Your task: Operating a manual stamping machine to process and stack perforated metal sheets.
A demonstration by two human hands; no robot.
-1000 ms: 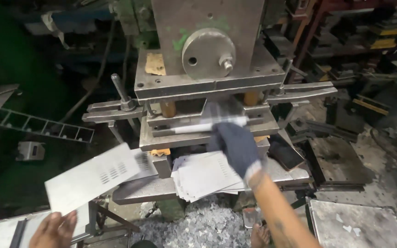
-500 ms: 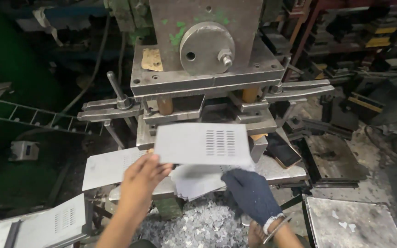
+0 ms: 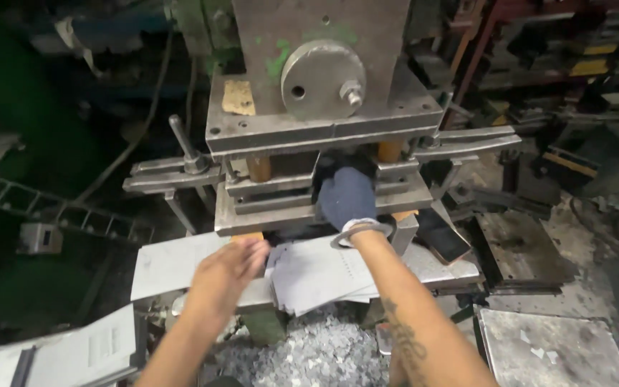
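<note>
A worker feeds thin metal sheets into a heavy steel press [image 3: 324, 107] in a cluttered workshop, seen from a head-mounted camera. The right hand [image 3: 347, 197], in a dark blue glove with a metal bangle at the wrist, reaches into the gap between the press's upper and lower die plates [image 3: 309, 208]; its fingers are hidden inside the opening, so whether it grips anything there cannot be told. The bare left hand [image 3: 232, 266] rests loosely curled, fingers down, on the stack of sheets [image 3: 320, 272] lying on the press's front table [image 3: 173, 261], just below the die; it appears to be pressing or steadying the pile rather than clamping it, though motion blur makes this uncertain. By the look of it, the step in hand is seating or clearing a sheet in the die, and the next move would call for drawing the gloved hand fully clear of the plates before anything else happens. The sheets are pale grey, flat and thin, fanned unevenly with corners overhanging the table edge, and at least one shows a small block of punched slots. Silvery scrap [image 3: 324, 358] lies heaped on the floor beneath, and more punched sheets [image 3: 87, 351] sit at lower left.
</note>
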